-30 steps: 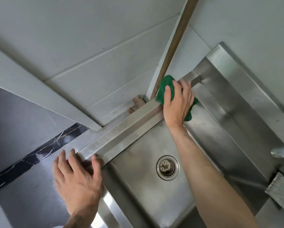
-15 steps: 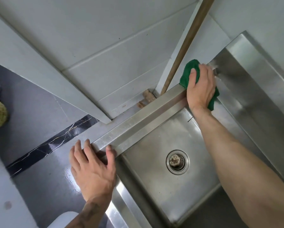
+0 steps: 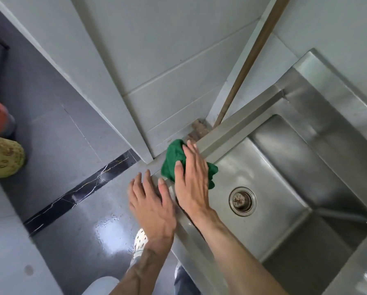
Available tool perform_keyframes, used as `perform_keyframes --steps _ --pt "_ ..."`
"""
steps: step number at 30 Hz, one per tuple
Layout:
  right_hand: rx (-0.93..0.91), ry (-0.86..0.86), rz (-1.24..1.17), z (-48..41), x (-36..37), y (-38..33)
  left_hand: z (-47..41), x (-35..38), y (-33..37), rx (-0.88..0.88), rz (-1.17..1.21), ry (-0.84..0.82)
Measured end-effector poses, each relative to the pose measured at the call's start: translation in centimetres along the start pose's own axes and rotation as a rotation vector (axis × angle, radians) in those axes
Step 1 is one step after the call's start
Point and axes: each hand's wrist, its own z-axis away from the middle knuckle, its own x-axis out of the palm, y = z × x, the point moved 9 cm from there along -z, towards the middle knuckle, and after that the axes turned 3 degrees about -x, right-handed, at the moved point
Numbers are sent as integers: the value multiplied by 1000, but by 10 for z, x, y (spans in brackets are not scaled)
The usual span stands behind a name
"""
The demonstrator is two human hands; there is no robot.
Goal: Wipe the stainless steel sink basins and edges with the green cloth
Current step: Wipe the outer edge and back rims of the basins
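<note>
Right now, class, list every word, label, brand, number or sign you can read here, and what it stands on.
No readable text in this view.
On the stainless steel sink: no brand or label shows.
On the green cloth under the right hand: no tag shows.
Dark marks on the left forearm: too blurred to read.

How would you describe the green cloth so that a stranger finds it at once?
Find the steel sink on the right. On its upper-left rim, the right hand presses flat on the green cloth. Nothing else around that grey metal is emerald green.
</note>
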Motion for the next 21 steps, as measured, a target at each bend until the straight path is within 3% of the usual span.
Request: perform_keyframes --steps 6,12,17,21 --pt "20 -78 -146 48 31 -36 -14 -11 -19 96 219 -216" --pt "68 -142 -184 62 24 -50 -19 -34 -19 90 387 -254" --pt "132 -55 -185 81 -11 -63 -4 -55 -4 152 419 -355" --pt "260 23 -436 115 -55 -58 27 -74 31 268 398 -494"
